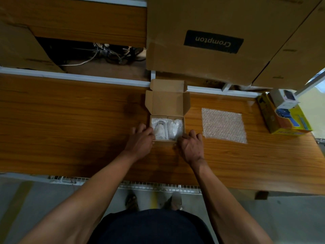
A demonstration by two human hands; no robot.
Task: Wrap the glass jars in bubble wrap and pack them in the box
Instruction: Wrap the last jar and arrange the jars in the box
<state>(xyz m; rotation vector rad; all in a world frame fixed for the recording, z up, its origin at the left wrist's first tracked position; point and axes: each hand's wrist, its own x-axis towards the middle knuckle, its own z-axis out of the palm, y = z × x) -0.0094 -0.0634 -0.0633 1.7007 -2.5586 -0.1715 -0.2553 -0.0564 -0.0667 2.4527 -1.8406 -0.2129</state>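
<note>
A small cardboard box (167, 103) stands open on the wooden table, its lid flap raised away from me. Inside lie bubble-wrapped glass jars (166, 128), side by side. My left hand (140, 140) grips the box's near left corner, fingers curled over the rim. My right hand (190, 147) holds the near right corner, thumb against the front wall. A spare sheet of bubble wrap (223, 125) lies flat on the table to the right of the box.
A yellow carton (284, 124) with a small white box (283, 100) on top sits at the right table edge. Large cardboard boxes (211, 41) stand behind the table. Cables (109, 53) lie in the gap at the back left.
</note>
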